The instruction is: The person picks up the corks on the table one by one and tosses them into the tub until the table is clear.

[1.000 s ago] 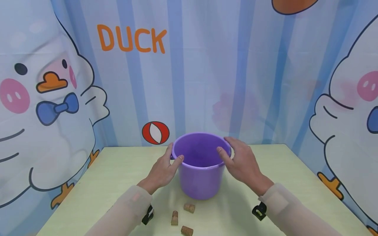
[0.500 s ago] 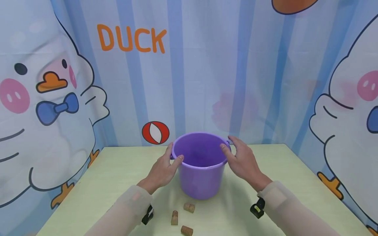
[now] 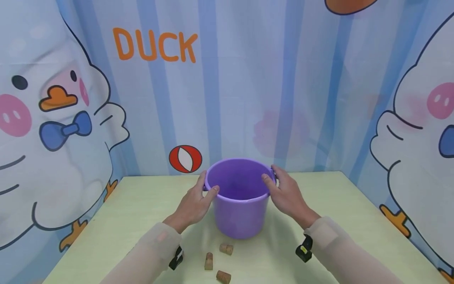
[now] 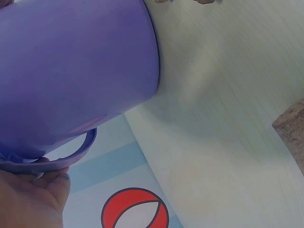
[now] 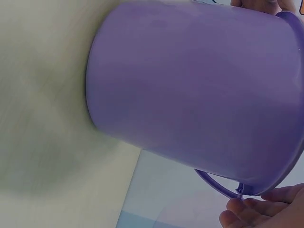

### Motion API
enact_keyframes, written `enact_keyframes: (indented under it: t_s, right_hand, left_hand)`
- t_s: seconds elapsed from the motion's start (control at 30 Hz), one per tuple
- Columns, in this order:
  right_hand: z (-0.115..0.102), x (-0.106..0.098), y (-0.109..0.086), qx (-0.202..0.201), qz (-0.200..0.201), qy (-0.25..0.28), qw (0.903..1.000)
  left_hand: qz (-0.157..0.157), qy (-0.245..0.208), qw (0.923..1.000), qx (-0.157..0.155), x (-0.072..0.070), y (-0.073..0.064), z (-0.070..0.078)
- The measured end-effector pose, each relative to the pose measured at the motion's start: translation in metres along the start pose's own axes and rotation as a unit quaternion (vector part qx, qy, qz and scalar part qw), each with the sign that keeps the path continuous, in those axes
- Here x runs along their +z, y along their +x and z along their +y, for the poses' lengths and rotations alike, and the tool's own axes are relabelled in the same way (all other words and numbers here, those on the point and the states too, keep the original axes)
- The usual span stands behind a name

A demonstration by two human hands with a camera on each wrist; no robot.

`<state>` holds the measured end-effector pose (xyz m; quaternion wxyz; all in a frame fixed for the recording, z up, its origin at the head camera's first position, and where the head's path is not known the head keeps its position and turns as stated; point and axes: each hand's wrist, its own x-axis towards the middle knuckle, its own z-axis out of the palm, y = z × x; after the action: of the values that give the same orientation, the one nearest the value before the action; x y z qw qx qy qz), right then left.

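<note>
A purple bucket [image 3: 239,221] stands upright on the table, its inside bare in the head view. My left hand [image 3: 191,207] grips the left of its rim, thumb over the edge and fingers outside. On the opposite side, my right hand [image 3: 289,195] holds the rim with its thumb over the edge. The bucket's handle [image 5: 216,184] hangs down behind, and the right fingers are close to its joint in the right wrist view. In the left wrist view the handle loops beside the left fingers [image 4: 57,187]. Both palms are partly hidden.
Three corks lie in front of the bucket: one cork [image 3: 226,249] nearest it, another cork [image 3: 209,261] standing or lying lengthwise, and a third cork [image 3: 223,277] at the lower edge. A printed duck curtain [image 3: 241,79] rises behind the pale table [image 3: 142,209].
My right hand moves slightly out from the rim, then back in against it. The left hand keeps its grip. The bucket and corks stay in place while the head view shifts a little.
</note>
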<state>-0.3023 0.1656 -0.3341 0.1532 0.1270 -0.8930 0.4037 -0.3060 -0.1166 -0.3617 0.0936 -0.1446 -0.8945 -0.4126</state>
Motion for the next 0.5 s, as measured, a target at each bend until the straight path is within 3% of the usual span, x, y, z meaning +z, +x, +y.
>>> enact_keyframes:
  t_s: [0.5]
  right_hand:
    - [0.0030, 0.0077, 0.0011, 0.003, -0.002, -0.014, 0.9999]
  left_hand:
    - [0.000, -0.001, 1.0000, 0.003, -0.0013, -0.0005, 0.0012]
